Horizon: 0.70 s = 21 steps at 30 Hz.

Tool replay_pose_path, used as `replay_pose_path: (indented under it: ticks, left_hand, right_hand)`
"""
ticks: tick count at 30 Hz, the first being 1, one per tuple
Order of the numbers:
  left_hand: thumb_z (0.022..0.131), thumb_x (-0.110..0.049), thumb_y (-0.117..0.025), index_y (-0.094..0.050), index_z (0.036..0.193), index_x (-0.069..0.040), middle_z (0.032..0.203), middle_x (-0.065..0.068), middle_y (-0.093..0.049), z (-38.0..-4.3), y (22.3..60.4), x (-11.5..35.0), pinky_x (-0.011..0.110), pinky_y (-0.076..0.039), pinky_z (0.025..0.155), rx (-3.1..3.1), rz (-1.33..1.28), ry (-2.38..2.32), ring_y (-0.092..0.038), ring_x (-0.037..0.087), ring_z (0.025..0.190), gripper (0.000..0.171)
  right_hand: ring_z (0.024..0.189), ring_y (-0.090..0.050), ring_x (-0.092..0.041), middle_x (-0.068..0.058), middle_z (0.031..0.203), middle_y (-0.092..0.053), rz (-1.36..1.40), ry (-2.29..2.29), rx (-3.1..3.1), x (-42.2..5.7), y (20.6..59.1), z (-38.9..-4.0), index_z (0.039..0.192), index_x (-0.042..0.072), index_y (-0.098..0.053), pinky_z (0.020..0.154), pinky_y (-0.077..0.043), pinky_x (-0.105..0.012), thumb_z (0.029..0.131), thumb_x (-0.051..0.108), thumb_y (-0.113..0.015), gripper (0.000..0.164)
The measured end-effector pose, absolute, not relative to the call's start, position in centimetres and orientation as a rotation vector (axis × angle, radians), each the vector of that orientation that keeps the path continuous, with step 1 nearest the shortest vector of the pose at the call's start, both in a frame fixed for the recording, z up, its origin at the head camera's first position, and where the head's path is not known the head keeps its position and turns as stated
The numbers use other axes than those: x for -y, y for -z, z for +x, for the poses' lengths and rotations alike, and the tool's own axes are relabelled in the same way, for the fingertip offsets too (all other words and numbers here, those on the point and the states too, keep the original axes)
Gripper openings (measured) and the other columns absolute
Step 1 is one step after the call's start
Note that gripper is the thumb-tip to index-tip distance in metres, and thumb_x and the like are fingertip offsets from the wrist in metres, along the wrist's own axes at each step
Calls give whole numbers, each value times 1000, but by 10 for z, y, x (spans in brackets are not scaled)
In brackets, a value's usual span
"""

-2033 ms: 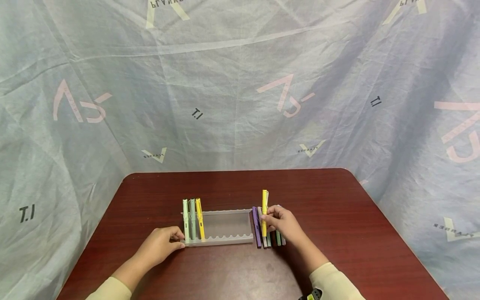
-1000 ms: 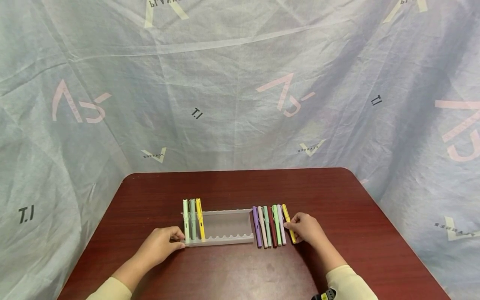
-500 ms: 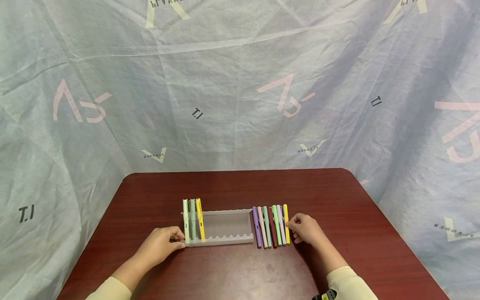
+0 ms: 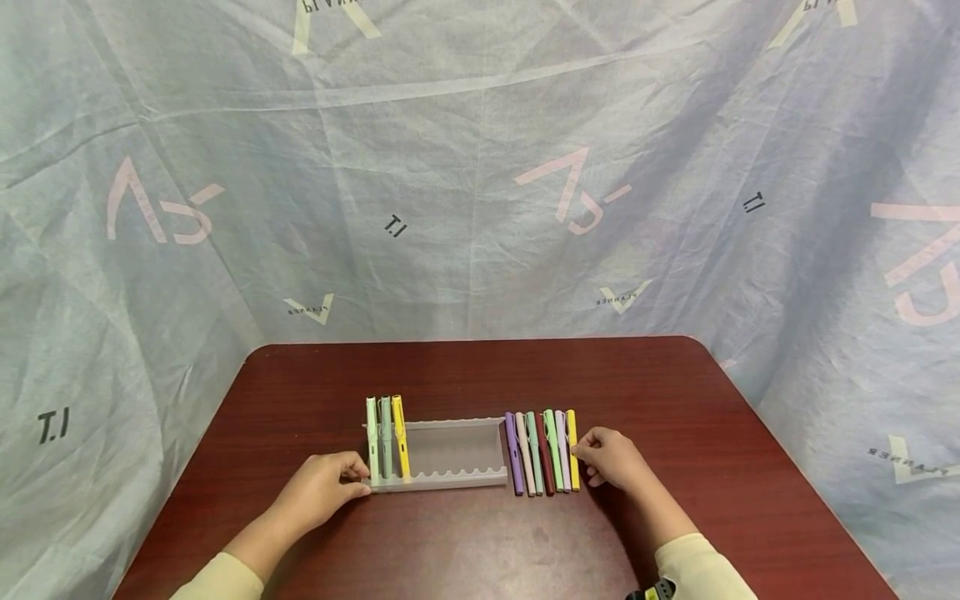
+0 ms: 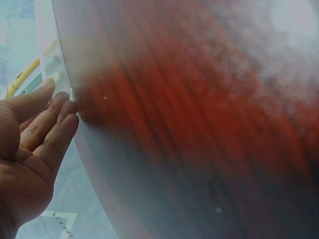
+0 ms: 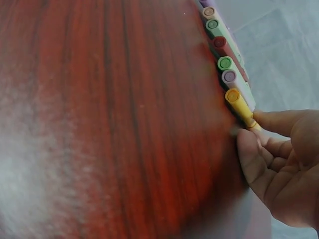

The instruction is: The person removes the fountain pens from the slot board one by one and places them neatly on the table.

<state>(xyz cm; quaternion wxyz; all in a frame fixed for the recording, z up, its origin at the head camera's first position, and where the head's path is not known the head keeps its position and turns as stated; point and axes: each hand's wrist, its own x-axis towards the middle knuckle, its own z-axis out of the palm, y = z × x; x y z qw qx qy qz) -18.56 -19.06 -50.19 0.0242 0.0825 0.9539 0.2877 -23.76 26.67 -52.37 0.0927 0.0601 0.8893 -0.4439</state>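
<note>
Right hand touches the row's rightmost yellow pen from its right, fingers loosely extended, not clamped; the pen's long axis points away from the person, just beside the lavender pen. Well apart, the left hand touches the clear rack's left end.

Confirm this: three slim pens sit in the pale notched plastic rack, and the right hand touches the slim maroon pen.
Wrong pen: the right hand touches the slim yellow pen outside the rack, as the right wrist view shows. The rest stands.
</note>
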Motion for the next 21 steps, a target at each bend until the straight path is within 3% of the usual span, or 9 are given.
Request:
replay_pose_path:
  ticks: [5,10,16,21]
  left_hand:
    - [81,-22,-81,-67,84,-28,82,-17,-68,-186,502,192,30,-52,74,-2942,255,-884,-63,3,80,15]
    - [81,-21,-81,-67,84,-29,81,-17,-67,-186,502,192,30,-51,74,-2935,260,-896,-62,3,80,16]
    - [80,-21,-81,-67,84,-28,81,-16,-68,-186,503,192,30,-52,74,-2948,269,-888,-63,3,80,16]
    - [80,-21,-81,-67,83,-28,81,-16,-67,-186,502,191,30,-51,74,-2948,256,-882,-63,3,80,16]
  right_hand:
    - [61,-60,-21,-11,75,-59,171,1283,-2674,-268,518,-241,89,3,-62,53,-56,-34,97,32,-62,30]
    - [60,-60,-22,-12,75,-61,63,1317,-2769,-263,508,-247,97,5,-64,55,-55,-33,99,36,-58,31]
    - [75,-66,-32,-22,88,-66,-270,1609,-2536,-231,498,-246,109,-1,-64,68,-58,-42,100,29,-59,32]
    - [88,-69,-33,-24,98,-69,-497,1600,-2407,-195,497,-241,115,-7,-63,77,-58,-43,99,25,-60,36]
